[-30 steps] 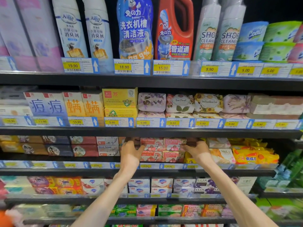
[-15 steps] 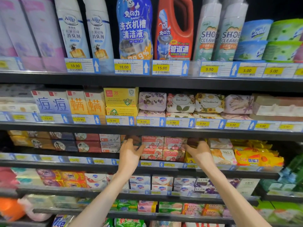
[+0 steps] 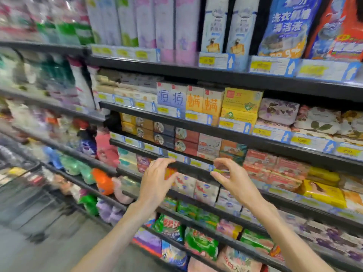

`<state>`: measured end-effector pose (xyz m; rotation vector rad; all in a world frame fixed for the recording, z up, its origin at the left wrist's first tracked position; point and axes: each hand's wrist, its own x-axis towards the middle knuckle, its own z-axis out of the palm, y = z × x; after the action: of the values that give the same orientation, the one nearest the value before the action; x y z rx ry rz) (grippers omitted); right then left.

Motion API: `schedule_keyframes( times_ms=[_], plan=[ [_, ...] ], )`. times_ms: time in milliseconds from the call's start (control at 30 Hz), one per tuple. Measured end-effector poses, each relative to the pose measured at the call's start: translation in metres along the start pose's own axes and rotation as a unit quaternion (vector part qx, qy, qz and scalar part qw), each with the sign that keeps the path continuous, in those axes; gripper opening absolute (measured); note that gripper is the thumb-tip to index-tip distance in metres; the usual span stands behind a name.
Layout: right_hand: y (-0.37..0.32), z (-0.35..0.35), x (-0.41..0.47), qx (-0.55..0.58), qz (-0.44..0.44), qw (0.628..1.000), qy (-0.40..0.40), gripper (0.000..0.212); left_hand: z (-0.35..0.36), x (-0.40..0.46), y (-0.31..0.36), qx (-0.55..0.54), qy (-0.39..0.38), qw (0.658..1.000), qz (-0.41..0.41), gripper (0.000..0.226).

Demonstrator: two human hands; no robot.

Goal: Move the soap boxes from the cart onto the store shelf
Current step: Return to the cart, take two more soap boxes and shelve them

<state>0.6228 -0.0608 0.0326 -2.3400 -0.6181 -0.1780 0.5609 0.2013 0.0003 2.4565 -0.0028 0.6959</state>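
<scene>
Head view is smeared by motion, so I read it with care. Both hands hang in front of the store shelf (image 3: 196, 169), apart from each other and carrying nothing that I can make out. My left hand (image 3: 157, 185) has a loose, half-curled grip, its fingertips close to the shelf's dark front lip. My right hand (image 3: 235, 183) has a similar wide grip, thumb and fingers spread, near a price label (image 3: 202, 164).

Pink soap boxes (image 3: 275, 167) sit stacked in two layers on the shelf just right of my hands, so I judge at least part of the job is done. At the far left edge, something like the wire frame of the cart (image 3: 21, 173) shows. It is too blurred for me to see whether any boxes are left in it, so I cannot say how many loads remain.

For room: the shelf above (image 3: 255, 140) hangs low over the soap row, leaving a shallow slot. Neighbouring packs press in on both sides. The aisle floor (image 3: 49, 242) to my left looks open for reaching toward the cart.
</scene>
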Motion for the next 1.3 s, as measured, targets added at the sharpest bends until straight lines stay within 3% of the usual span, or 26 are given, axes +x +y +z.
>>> schedule_keyframes(
  times_ms=[167, 333, 467, 733, 1300],
  plan=[
    [-0.12, 0.117, 0.043, -0.003, -0.109, 0.987, -0.116, 0.053, -0.117, -0.06, -0.11, 0.059, 0.031, 0.997, -0.046, 0.047],
    [-0.269, 0.247, 0.065, 0.002, -0.225, 0.958, -0.18, 0.051, -0.247, -0.141, -0.213, 0.15, 0.055, 0.978, -0.131, 0.053],
    [-0.389, 0.349, 0.065, 0.041, -0.303, 0.923, -0.235, 0.05, -0.342, -0.214, -0.285, 0.195, 0.088, 0.954, -0.208, 0.048],
    [-0.557, 0.506, 0.082, 0.104, -0.404, 0.855, -0.308, 0.055, -0.475, -0.298, -0.414, 0.247, 0.164, 0.898, -0.326, 0.057],
    [-0.84, 0.796, 0.273, 0.08, -0.48, 0.801, -0.349, 0.059, -0.703, -0.235, -0.737, 0.295, 0.182, 0.845, -0.407, 0.067]
  ],
)
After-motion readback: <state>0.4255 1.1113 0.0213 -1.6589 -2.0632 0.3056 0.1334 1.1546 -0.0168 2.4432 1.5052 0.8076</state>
